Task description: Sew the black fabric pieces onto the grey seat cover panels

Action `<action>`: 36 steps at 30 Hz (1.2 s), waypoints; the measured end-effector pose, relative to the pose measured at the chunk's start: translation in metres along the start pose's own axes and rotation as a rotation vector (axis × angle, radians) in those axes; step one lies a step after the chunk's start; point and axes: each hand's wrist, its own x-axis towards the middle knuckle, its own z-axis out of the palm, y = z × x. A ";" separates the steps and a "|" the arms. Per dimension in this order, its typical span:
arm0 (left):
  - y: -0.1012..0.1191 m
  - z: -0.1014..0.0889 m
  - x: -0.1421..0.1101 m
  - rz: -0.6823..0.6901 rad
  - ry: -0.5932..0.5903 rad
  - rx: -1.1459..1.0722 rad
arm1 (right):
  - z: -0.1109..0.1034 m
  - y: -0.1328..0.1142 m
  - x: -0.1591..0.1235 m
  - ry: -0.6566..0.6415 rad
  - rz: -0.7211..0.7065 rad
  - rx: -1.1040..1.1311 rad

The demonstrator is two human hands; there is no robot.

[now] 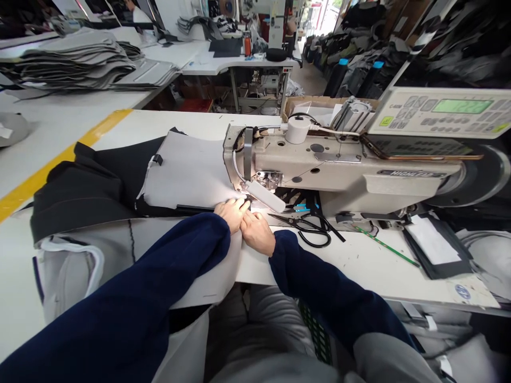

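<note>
The smooth light grey cloth panel (187,167) lies flat on the white tabletop (255,271), its right end by the needle area of the beige metal sewing machine (347,175). Both hands are at its near edge: the left hand (230,214) rests on the cloth with its fingers close together, and the right hand (257,231) sits just beside it, fingers bent in. From where I stand I can't tell whether either one pinches the layers or only presses them down.

I'd call the work partly done. The panel is already laid over the charcoal fabric (80,186), and a narrow black strip (194,209) runs along the near edge, left of the hands. A dark stitch-like line (131,242) already crosses the paler cloth nearer the person. What seems left is the edge at the fingers and perhaps the stretch to their left, where I can make out no finished seam; the needle point itself is hidden. A small black clip (158,159) sits at the panel's far-left side.

Farther out, the black-handled scissors (315,237) lie unheld to the right of the hands, and a tall stack of grey sheets (75,61) covers part of the table behind.
</note>
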 end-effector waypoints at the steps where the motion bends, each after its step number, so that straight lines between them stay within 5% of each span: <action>1: -0.002 -0.001 0.000 0.006 -0.014 0.008 | 0.000 0.000 0.000 0.002 0.000 -0.002; 36: -0.015 0.004 0.023 -0.041 -0.078 -0.052 | -0.003 0.001 0.001 -0.038 0.002 0.000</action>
